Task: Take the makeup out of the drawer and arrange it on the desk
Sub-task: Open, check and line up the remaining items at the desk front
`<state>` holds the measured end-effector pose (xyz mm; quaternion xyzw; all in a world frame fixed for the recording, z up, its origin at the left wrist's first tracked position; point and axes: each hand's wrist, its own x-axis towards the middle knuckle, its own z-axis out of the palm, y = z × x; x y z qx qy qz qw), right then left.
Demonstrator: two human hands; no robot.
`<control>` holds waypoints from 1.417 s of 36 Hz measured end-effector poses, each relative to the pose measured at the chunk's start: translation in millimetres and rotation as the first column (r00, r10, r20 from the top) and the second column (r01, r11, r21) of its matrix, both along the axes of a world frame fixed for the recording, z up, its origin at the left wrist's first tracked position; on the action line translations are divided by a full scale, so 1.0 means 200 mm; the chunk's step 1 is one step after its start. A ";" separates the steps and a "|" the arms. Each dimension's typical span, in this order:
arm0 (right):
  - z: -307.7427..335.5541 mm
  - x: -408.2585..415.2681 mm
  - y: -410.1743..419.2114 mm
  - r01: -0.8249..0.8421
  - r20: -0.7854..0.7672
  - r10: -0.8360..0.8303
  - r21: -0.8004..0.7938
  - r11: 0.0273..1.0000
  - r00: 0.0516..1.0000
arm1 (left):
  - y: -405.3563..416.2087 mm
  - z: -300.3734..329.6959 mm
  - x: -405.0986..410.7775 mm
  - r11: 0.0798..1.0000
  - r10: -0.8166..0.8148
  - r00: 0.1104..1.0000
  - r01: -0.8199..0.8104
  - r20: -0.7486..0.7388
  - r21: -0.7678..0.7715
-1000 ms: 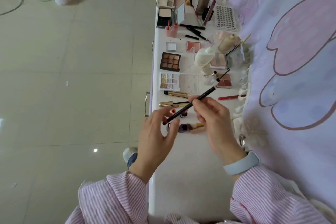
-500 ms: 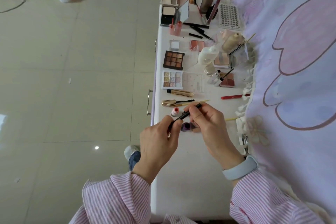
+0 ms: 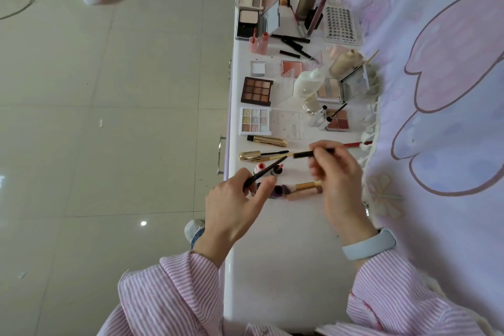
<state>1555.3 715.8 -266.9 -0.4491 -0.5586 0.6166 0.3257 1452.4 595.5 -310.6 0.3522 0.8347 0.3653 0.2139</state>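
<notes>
A slim black makeup pencil is in two pieces above the white desk [image 3: 272,267]. My left hand [image 3: 234,204] pinches the long pencil body [image 3: 268,170], its tip pointing up and right. My right hand [image 3: 338,180] pinches the black cap piece [image 3: 302,154], a small gap away from that tip. Under the hands lie a gold mascara wand [image 3: 253,156], a gold tube [image 3: 268,141], small lip bottles [image 3: 257,169] and a purple bottle [image 3: 278,191]. A pastel palette [image 3: 255,121] and a brown palette [image 3: 257,91] lie further back.
Compacts, brushes, bottles and a mirror crowd the far end of the desk. A lilac bed cover [image 3: 436,90] borders the right edge. The drawer handle [image 3: 221,155] sticks out on the left side, above the tiled floor [image 3: 109,117]. A red pencil [image 3: 354,144] lies by the bed.
The pencil was one piece, held by both hands. The hands have since moved apart, and cap and body are separated, one in each hand.
</notes>
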 end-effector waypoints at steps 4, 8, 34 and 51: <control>-0.08 0.03 0.13 0.079 0.221 -0.106 0.129 0.989 0.969 | -0.04 -0.03 -0.03 0.999 -0.013 0.996 0.009 0.089 0.040; -0.25 0.09 0.20 -0.190 0.559 0.099 0.107 0.976 0.823 | -0.08 -0.07 -0.04 0.999 -0.016 0.988 0.009 0.151 0.049; -0.12 -0.01 0.09 -0.710 0.718 0.122 0.622 0.331 0.685 | 0.07 -0.06 -0.06 0.947 -0.013 0.995 0.042 -0.094 0.319; -0.24 0.16 0.23 -0.607 0.948 -0.126 0.285 0.742 0.291 | -0.04 -0.21 -0.08 0.975 0.120 0.980 -0.146 0.158 0.165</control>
